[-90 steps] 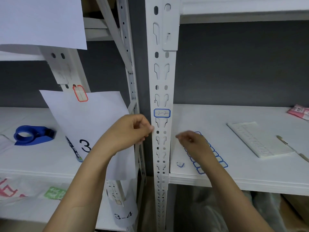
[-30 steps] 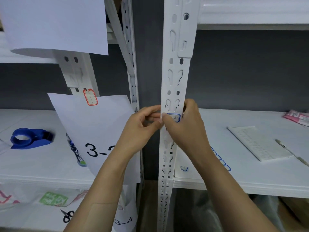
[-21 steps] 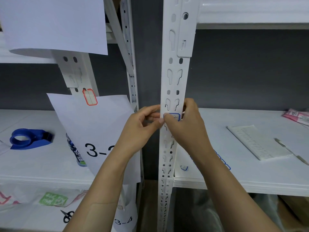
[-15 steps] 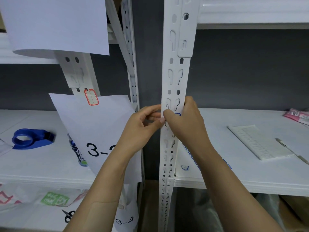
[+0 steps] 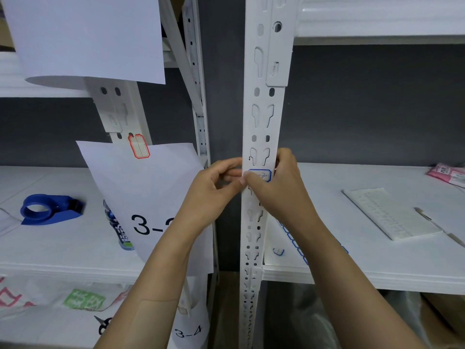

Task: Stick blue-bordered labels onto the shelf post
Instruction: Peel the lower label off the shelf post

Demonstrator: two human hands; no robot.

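The white perforated shelf post [image 5: 263,114] runs up the middle of the view. A blue-bordered label [image 5: 261,175] with handwriting sits on its front face at shelf height. My right hand [image 5: 279,187] wraps around the post from the right, its thumb tip pressed on the label's left edge. My left hand [image 5: 214,190] is at the post's left edge, fingers pinched together against that thumb; whether it holds anything is hidden. A sheet of blue-bordered labels [image 5: 292,235] lies on the right shelf, mostly hidden by my right forearm. One loose label [image 5: 278,251] lies near the post.
On the left shelf are a blue tape dispenser [image 5: 47,210] and a bottle [image 5: 120,230] behind a hanging paper marked "3-" [image 5: 151,197]. A red-bordered label [image 5: 139,146] is on the left post. The right shelf [image 5: 377,270] holds a white sheet [image 5: 392,215], a pen [image 5: 437,227] and a pink packet [image 5: 448,173].
My right hand left the label sheet and came up to the post beside my left hand. In the last half second it slid down a little, uncovering the label on the post.
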